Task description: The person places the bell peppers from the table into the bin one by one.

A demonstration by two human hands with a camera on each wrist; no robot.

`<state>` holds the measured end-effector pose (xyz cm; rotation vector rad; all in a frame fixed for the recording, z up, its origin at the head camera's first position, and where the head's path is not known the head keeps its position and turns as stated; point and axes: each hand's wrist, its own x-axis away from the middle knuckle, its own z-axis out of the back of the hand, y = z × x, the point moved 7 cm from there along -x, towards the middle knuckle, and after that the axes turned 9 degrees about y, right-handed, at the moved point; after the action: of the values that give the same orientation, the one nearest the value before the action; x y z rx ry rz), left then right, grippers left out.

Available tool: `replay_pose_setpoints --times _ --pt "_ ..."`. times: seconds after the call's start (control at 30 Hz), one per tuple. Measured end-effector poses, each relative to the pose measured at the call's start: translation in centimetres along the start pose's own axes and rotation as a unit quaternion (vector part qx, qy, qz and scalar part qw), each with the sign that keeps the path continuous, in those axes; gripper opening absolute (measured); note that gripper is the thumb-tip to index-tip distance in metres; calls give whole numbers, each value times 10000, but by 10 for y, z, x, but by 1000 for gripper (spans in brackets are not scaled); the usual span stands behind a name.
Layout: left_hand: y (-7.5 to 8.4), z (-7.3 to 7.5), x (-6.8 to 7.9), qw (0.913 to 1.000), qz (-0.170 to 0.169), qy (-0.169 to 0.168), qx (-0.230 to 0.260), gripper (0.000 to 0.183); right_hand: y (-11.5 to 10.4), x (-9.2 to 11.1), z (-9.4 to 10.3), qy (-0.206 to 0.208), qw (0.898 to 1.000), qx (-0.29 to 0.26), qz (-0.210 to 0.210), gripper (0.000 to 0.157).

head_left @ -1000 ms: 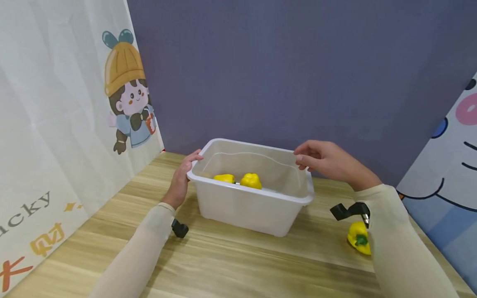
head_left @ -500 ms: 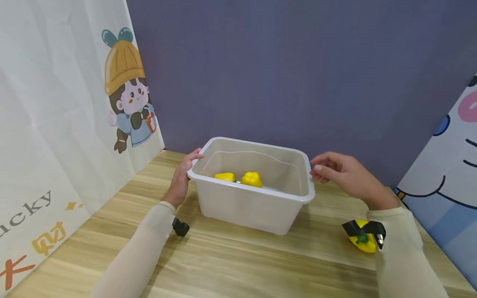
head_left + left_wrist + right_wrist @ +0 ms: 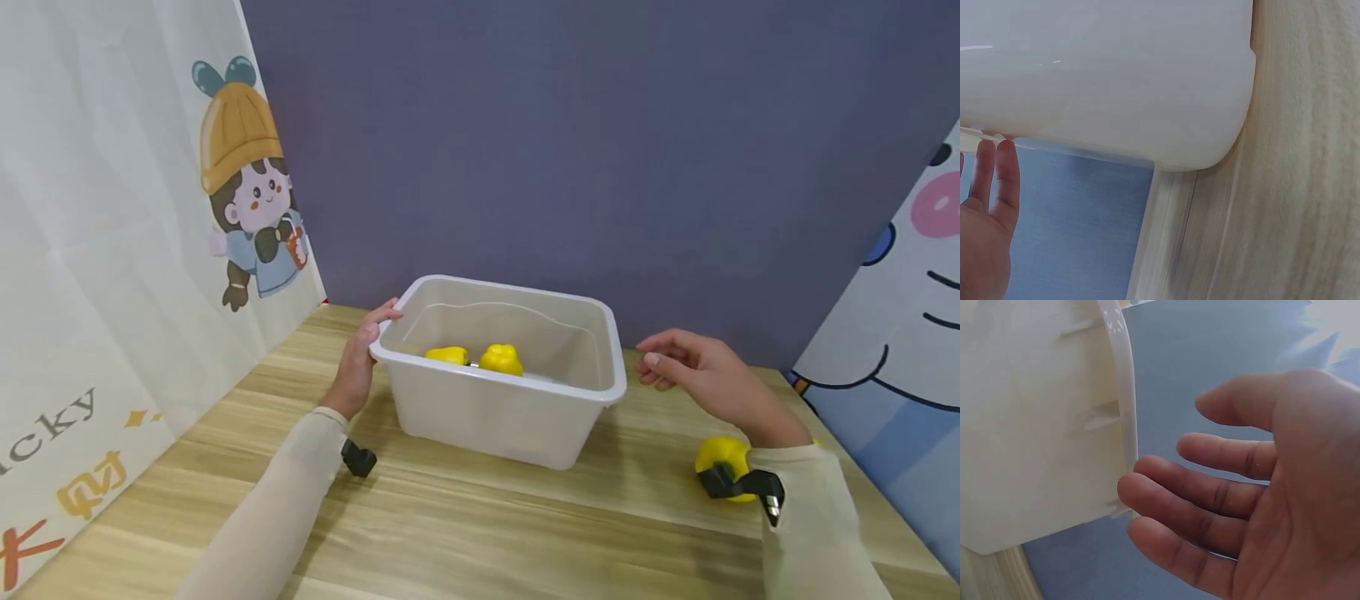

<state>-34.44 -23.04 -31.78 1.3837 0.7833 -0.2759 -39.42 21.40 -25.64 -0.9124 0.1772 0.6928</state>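
Observation:
A light grey plastic bin (image 3: 487, 417) stands on the wooden table. My left hand (image 3: 355, 367) holds its left end, fingertips over the rim; in the left wrist view, the fingers (image 3: 1007, 181) reach up to the rim. Inside the bin are two yellow bell peppers, one blocky and upright (image 3: 501, 359), the other lying on its side (image 3: 447, 356). My right hand (image 3: 697, 371) hovers just right of the bin, fingers relaxed and holding nothing. Another yellow bell pepper (image 3: 716, 451) lies on the table below it, partly hidden by the wrist camera mount and sleeve.
A dark blue-grey panel (image 3: 540, 150) rises behind the bin. White printed sheets flank the table, with a cartoon child (image 3: 251, 192) on the left. A speck of yellow (image 3: 816, 443) shows beyond the right sleeve. Bare wooden table (image 3: 480, 533) lies in front of the bin.
My right hand has moved from over the bin's right rim outward to the right and slightly down. The left hand keeps its place on the bin.

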Motion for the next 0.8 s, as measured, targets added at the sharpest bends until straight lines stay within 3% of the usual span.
replay_pose_setpoints --times 0.27,0.57,0.8 --pt "1 0 0 10000 36 8 -2 54 5 3 3 76 10000 -6 54 29" --pt "1 -1 0 9999 125 -21 -117 54 24 12 15 4 9983 406 -426 36" --pt "0 -1 0 9999 122 -6 -122 55 32 15 25 20 9974 518 -510 37"
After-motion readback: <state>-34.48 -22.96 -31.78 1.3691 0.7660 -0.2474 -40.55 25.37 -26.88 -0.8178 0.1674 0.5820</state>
